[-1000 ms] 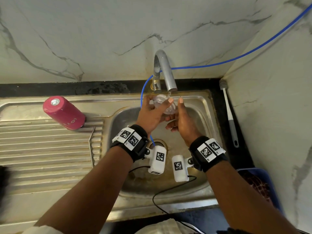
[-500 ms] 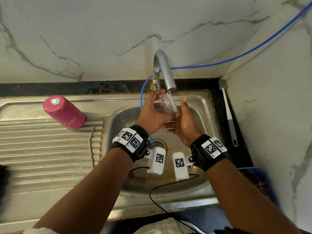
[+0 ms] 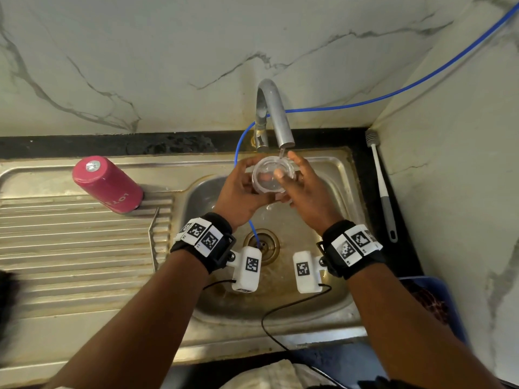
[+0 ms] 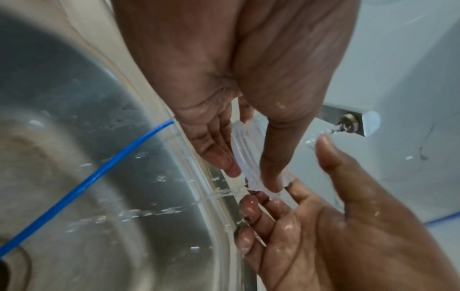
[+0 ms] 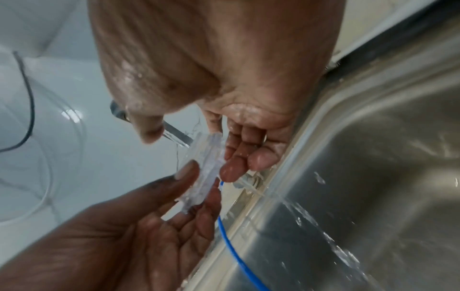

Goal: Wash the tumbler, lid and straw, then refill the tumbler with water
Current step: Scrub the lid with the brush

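Both hands hold a clear round lid [image 3: 269,178] under the running tap [image 3: 276,116], its open face turned up toward me. My left hand [image 3: 247,182] pinches the lid's left rim between thumb and fingers [image 4: 230,167]. My right hand [image 3: 293,175] lays straight wet fingers [image 5: 239,157] against the lid's [image 5: 206,173] far side, and its thumb is raised into the water stream, apart from the lid. The pink tumbler [image 3: 108,185] stands upside down on the draining board. A thin metal straw [image 3: 153,237] lies along the board's edge next to the basin.
A steel sink basin [image 3: 323,299] with a drain [image 3: 262,244] lies below the hands. A blue hose [image 3: 365,103] runs from the right wall down into the drain. A grey-handled brush [image 3: 383,189] lies on the black counter to the right. A blue bin [image 3: 438,299] sits at front right.
The lid has turned from edge-on to face-up under the stream. My right hand has come up round its right side, and the left hand keeps hold of it.
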Available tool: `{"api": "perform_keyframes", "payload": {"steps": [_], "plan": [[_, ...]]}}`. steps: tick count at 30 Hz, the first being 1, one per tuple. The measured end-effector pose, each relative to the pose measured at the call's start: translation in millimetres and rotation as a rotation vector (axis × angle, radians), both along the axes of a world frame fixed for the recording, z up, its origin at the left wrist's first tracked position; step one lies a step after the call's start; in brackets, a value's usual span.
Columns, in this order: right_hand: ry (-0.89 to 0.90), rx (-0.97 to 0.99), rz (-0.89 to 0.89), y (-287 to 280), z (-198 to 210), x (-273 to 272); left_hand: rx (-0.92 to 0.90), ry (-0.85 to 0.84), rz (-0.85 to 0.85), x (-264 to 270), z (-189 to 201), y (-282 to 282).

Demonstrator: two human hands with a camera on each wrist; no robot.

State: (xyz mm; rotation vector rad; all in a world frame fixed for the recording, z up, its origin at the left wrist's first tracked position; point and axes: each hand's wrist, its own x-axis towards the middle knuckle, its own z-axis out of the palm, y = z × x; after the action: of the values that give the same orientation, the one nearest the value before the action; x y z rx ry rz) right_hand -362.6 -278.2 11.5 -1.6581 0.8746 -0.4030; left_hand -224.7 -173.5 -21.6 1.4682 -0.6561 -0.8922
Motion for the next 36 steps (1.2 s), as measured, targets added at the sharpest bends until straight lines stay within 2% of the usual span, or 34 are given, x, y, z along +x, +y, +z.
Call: {"api": "perform_keyframes", "payload": {"steps": [5, 9, 13, 15, 18, 20, 23, 25, 27, 30, 32, 34, 36], "plan": [[0.020, -0.029, 0.130, -4, 6, 1, 0.036, 0.053, -0.088, -5, 4, 4], [-0.040, 0.011, 0.123, -1, 3, 8, 0.036, 0.129, -0.111, 2, 8, 10], [-0.007, 0.087, 0.119, -5, 2, 2, 0.065, 0.253, -0.115, 14, 2, 21], [-0.029, 0.102, 0.052, -14, 0, 0, 0.026, 0.322, -0.084, 19, 0, 24], [-0.090, 0.182, -0.162, -14, -7, 15, -0.017, 0.440, -0.022, 23, -3, 22], [-0.096, 0.230, -0.168, -10, -9, 21, -0.001, 0.398, 0.037, 22, -3, 19], [-0.042, 0.173, -0.018, -14, -9, 14, 0.020, 0.335, 0.112, 25, -1, 18], [-0.048, 0.152, -0.074, -16, -10, 14, 0.040, 0.317, 0.129, 28, 2, 18], [-0.051, 0.146, -0.130, -14, -11, 19, 0.058, 0.319, 0.124, 27, 1, 18], [-0.036, 0.123, 0.003, -11, -17, 23, 0.088, 0.303, 0.092, 20, -2, 15], [-0.048, 0.123, -0.031, -9, -19, 22, 0.098, 0.274, 0.047, 16, -1, 13], [-0.032, 0.170, -0.052, -7, -21, 22, 0.115, 0.268, 0.021, 13, 2, 11], [0.015, 0.285, 0.043, -6, -21, 21, 0.117, 0.302, 0.010, 10, 3, 10]]}}
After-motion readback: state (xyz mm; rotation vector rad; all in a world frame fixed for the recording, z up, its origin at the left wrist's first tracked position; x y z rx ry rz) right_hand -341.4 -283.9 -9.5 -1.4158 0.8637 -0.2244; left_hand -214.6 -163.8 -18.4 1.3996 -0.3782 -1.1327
